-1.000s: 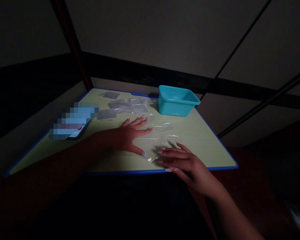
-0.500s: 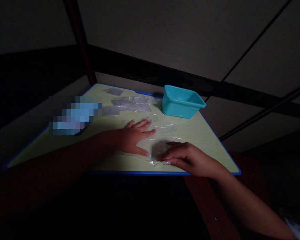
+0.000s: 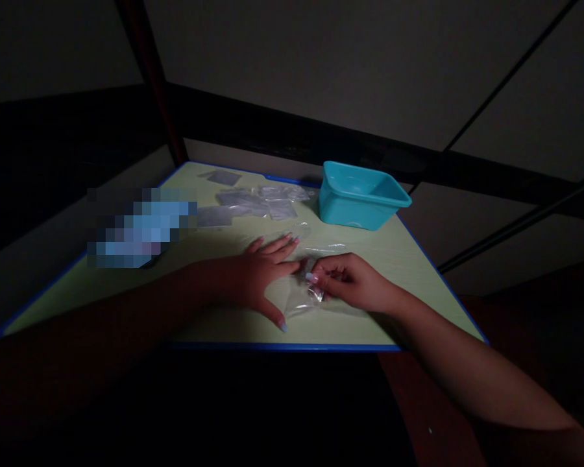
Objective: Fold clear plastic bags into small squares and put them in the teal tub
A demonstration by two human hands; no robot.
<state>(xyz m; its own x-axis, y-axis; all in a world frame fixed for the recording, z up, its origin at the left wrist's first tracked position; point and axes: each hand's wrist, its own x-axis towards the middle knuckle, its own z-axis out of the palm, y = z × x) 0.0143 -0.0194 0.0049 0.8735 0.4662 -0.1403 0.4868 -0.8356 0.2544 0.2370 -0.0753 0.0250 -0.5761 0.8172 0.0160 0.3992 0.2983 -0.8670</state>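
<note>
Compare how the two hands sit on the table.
The left hand lies flat, fingers spread, palm down on the table; the right hand is curled, fingertips pinching a clear plastic bag. The left presses down; the right grips. Both meet at that bag near the front edge.

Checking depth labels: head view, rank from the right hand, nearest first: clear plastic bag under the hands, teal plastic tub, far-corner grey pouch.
1. Clear plastic bag: at the right hand, pinched in its fingers, near table edge.
2. Teal plastic tub: behind the hand, far right side.
3. Grey flat pouch: far left corner of the green table.
</note>
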